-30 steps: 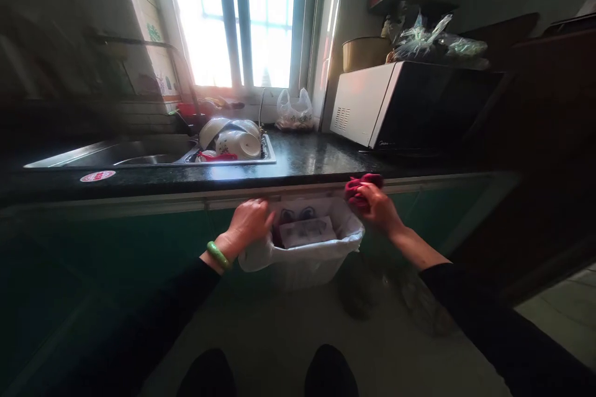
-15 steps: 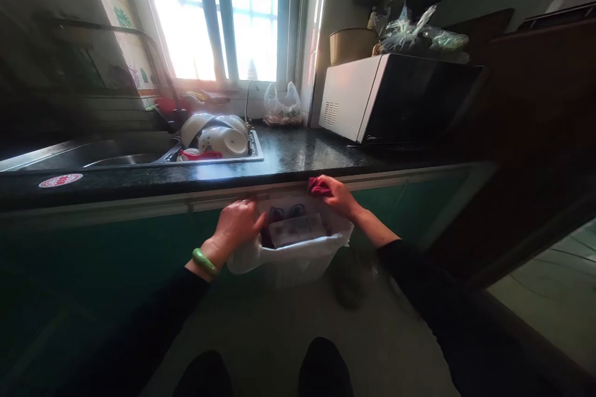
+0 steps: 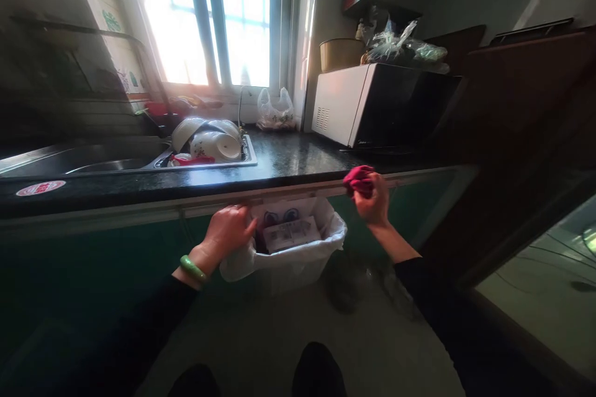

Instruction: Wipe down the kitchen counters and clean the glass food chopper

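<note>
A trash bin (image 3: 298,270) with a white liner hangs at the front of the cabinet, just under the counter edge. Inside it lies a pale printed package (image 3: 292,234). My left hand (image 3: 231,229), above a green bangle (image 3: 192,268), is closed at the bin's back left rim; its fingertips are partly hidden. Bunched in my right hand (image 3: 374,201) is a dark red cloth (image 3: 358,181). That hand is closed round it, right of the bin and in front of the counter edge, apart from the bin.
The black countertop (image 3: 298,161) runs across the view. A sink (image 3: 112,152) is at left, beside a rack of white bowls (image 3: 216,144). A plastic bag (image 3: 275,110) sits below the window. To the right stands a microwave (image 3: 386,105) with a basin (image 3: 341,54) and plastic bags on top.
My right hand has moved right with the red cloth, away from the bin's back right rim. My left hand stays at the bin. The view has shifted slightly.
</note>
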Action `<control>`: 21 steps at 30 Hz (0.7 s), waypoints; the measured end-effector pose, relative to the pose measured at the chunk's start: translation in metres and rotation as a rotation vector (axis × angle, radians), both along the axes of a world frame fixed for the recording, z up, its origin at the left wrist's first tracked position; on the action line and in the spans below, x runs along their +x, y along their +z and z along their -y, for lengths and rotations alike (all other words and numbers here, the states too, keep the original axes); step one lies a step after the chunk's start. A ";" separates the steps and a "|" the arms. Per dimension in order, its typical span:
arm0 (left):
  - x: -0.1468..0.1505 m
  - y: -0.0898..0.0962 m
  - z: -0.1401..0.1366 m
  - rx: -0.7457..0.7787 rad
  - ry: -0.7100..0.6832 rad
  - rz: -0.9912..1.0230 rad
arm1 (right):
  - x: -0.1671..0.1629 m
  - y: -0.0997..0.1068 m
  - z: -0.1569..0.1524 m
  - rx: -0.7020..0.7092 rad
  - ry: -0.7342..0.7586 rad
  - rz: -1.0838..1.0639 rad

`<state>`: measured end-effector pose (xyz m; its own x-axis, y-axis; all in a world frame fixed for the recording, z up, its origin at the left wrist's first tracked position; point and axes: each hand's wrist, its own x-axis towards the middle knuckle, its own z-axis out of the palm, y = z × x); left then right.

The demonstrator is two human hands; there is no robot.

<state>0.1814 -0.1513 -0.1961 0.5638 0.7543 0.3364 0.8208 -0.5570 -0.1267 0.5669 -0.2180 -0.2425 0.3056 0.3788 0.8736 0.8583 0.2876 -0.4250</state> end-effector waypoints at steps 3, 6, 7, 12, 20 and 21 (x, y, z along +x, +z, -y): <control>0.001 -0.002 0.002 -0.003 0.002 0.007 | 0.047 -0.021 -0.012 -0.064 -0.282 -0.131; 0.002 -0.001 0.005 -0.014 0.007 0.012 | 0.060 -0.033 -0.031 -0.274 -0.301 -0.153; 0.002 -0.001 0.005 -0.017 0.006 0.014 | 0.057 -0.034 -0.035 -0.314 -0.280 -0.136; 0.002 -0.005 0.004 0.000 -0.018 0.043 | 0.001 -0.018 -0.035 -0.390 0.044 0.089; 0.004 -0.010 0.012 -0.016 -0.017 0.071 | -0.146 0.016 -0.045 -0.503 0.516 0.416; 0.004 -0.012 0.011 -0.014 -0.037 0.089 | -0.157 0.019 -0.049 -0.500 0.562 0.408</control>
<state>0.1858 -0.1628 -0.2076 0.5598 0.7386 0.3757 0.8073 -0.5883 -0.0465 0.4096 -0.1692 -0.2230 -0.3450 0.7501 0.5642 0.7578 0.5773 -0.3041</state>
